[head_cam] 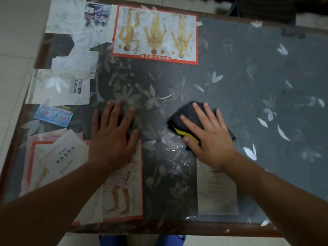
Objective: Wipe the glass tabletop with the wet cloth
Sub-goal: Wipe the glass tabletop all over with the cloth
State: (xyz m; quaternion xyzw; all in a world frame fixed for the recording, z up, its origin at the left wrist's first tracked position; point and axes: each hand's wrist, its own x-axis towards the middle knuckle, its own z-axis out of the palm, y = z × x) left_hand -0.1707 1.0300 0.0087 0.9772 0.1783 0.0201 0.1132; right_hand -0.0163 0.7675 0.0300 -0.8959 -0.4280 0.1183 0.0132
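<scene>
Glass tabletop (248,71) w/ floral-pattern liner underneath, set in a dark wooden frame (177,228); pale floor tiles (14,50) visible beyond the edge past the L hand. L hand (113,135): flat on the glass, palm down, fingers straight and spread, holding nothing; the heel of the palm sits over the corner of a red-bordered leg chart (124,192) lying under the glass. R hand (209,137): also palm down, fingers extended and spread, pressing on the wet cloth (184,119). Cloth: dark, folded, w/ a yellow edge showing beside the R thumb; it lies flat on the glass under the R fingers, approx. centre of the table, well apart from the L hand. Wet patch (173,151): glistening film on the glass btwn the two hands, just beside the R thumb. Under-glass items: red-bordered body chart (156,34) w/ three yellow figures, far side, ahead of both hands; blue card (53,115) outboard of the L hand; beige sheet (217,190) beneath the R wrist. Text on papers: too blurred to read.
</scene>
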